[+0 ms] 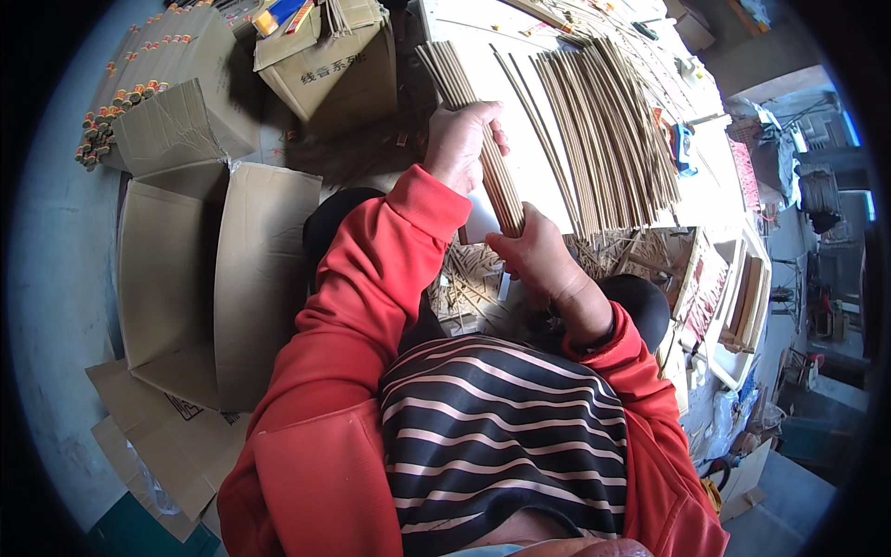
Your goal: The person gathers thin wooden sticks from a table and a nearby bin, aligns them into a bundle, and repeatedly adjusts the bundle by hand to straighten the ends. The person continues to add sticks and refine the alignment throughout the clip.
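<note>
A bundle of brown incense sticks slants across the near left edge of the white table. My left hand is wrapped round its upper part, with the stick ends jutting out beyond the fist. At the lower end, my right hand closes on the same bundle, thumb along its side. A wide layer of loose incense sticks lies side by side on the white tabletop to the right of the bundle. A few separate sticks lie between that layer and my hands.
An open cardboard box stands at left, with a closed carton behind it. Stacked tubes with red and yellow ends are at far left. Broken sticks litter the space below the table edge. A blue tape dispenser sits right of the sticks.
</note>
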The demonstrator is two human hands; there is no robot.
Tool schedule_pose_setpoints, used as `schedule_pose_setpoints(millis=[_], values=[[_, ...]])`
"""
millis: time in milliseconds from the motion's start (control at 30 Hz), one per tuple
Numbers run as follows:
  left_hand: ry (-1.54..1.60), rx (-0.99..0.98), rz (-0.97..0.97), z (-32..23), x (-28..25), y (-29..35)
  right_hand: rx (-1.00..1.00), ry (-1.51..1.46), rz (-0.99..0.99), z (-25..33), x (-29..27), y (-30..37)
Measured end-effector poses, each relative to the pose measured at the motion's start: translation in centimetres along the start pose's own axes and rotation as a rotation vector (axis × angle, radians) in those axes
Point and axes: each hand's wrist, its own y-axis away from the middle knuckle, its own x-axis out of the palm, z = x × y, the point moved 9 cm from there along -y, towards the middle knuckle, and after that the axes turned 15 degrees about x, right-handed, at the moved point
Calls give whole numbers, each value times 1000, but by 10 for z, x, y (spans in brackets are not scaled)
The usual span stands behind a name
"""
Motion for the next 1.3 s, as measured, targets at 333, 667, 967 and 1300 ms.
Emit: schedule_pose_setpoints(millis=[333, 667, 967, 1300], values=[[68, -51, 128, -2, 7, -2, 92, -207, 297, 10, 13, 12], [-19, 91, 13, -13, -3, -6, 64, -116, 164, 4, 7, 6], [358, -71, 167, -14, 20, -6, 155, -526, 597, 5, 26, 22], [433, -127, 177, -9, 19, -5, 95, -513, 629, 8, 30, 19]])
